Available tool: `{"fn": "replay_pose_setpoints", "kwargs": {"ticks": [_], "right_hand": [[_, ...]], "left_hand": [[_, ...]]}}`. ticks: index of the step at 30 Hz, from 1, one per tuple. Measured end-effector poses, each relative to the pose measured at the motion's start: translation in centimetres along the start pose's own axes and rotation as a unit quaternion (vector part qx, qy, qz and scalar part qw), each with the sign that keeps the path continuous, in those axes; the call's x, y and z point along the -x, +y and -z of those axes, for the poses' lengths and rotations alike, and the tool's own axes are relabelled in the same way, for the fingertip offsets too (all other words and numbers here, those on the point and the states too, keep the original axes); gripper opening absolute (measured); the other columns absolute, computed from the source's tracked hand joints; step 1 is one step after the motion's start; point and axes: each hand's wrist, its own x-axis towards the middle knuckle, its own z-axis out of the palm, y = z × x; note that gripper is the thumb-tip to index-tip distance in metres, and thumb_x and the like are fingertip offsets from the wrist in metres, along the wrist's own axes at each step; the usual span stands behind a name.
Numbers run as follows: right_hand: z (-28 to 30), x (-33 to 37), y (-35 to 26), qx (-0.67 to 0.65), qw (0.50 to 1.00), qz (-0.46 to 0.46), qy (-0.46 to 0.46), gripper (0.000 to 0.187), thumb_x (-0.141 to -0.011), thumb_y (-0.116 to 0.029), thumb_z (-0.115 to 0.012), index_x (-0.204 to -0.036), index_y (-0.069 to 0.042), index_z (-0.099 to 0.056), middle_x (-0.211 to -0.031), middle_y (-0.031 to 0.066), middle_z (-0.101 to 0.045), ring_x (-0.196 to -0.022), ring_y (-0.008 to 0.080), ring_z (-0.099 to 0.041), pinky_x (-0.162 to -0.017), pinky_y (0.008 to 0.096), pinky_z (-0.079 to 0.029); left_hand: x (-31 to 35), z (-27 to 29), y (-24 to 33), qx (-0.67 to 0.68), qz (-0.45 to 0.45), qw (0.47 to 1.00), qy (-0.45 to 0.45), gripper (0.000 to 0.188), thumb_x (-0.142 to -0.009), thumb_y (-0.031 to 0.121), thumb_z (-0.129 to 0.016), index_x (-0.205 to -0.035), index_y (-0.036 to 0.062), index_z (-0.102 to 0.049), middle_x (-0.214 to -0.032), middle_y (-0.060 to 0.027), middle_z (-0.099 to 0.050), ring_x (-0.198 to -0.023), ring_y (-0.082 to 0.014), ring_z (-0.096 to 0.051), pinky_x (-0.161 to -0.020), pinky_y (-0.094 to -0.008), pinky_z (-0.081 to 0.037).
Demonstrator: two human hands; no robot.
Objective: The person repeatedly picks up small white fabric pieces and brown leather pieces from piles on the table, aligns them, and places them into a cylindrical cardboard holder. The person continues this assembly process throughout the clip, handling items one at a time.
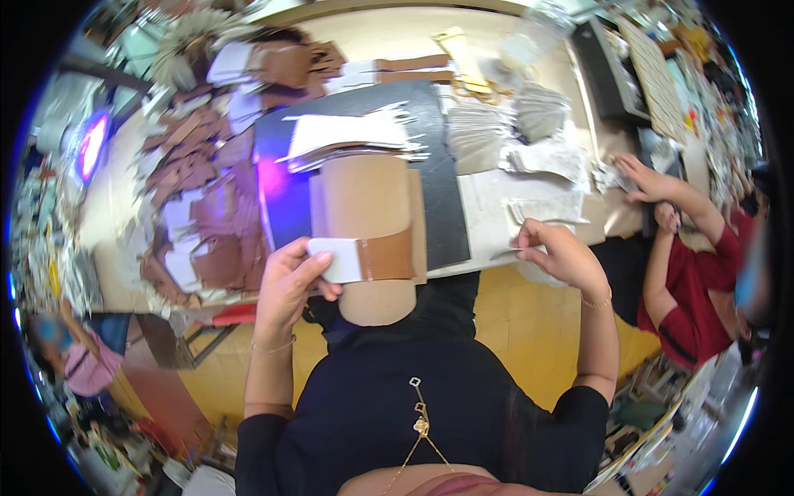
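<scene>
Black box: it is standing at the far right of the tabletop (112, 211), its dark wall (602, 73) facing the work; pale material is showing inside, too unclear to name.
Clear plastic container (533, 40): it is resting at the far edge; its contents are blurring out of recognition.
Left grip (299, 277): it is closing on the white end of the brown-and-white piece (387, 258), the thumb lying on top and the fingers curling at the edge and beneath.
Right grip (562, 256): thumb and forefinger are pinching nearly together on a thin pale piece (506, 252), well apart from the brown-and-white piece.
Brown-and-white piece: it is lying crosswise over the tan curved form (364, 194), its white end touching the left grip, its brown end pointing toward the right grip.
Tan curved form: it is reaching from the black mat (449, 194) over the tabletop's near edge.
White strips (351, 134): they are lying stacked just beyond the form.
Brown pieces (219, 215): they are spreading in piles to the left of the mat.
</scene>
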Motion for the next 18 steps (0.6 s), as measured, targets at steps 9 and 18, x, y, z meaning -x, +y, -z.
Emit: {"fn": "replay_pose_setpoints", "kwargs": {"ticks": [9, 18], "right_hand": [[-4.2, -6.9, -13.4, -0.102, 0.988, 0.112, 0.003, 0.017, -0.084, -0.013, -0.073, -0.085, 0.001, -0.062, -0.074, 0.0057, -0.066, -0.064, 0.0078, -0.06, -0.06, 0.0224, -0.047], [-5.9, -9.4, -16.2, -0.03, 0.995, 0.092, -0.018, 0.022, -0.082, -0.02, -0.073, -0.081, 0.001, -0.067, -0.064, 0.0092, -0.065, -0.053, 0.0133, -0.061, -0.052, 0.0262, -0.046]], "left_hand": [[0.9, 0.0, 0.3, 0.082, 0.002, 0.997, -0.014, 0.049, -0.101, 0.037, -0.047, -0.11, -0.01, -0.056, -0.088, -0.0186, -0.066, -0.069, -0.0231, -0.07, -0.06, -0.028, -0.06], [1.1, 0.1, 0.3, 0.105, 0.006, 0.994, -0.041, 0.061, -0.1, 0.044, -0.045, -0.118, -0.014, -0.051, -0.1, -0.0234, -0.065, -0.082, -0.0288, -0.071, -0.067, -0.029, -0.061]]}}
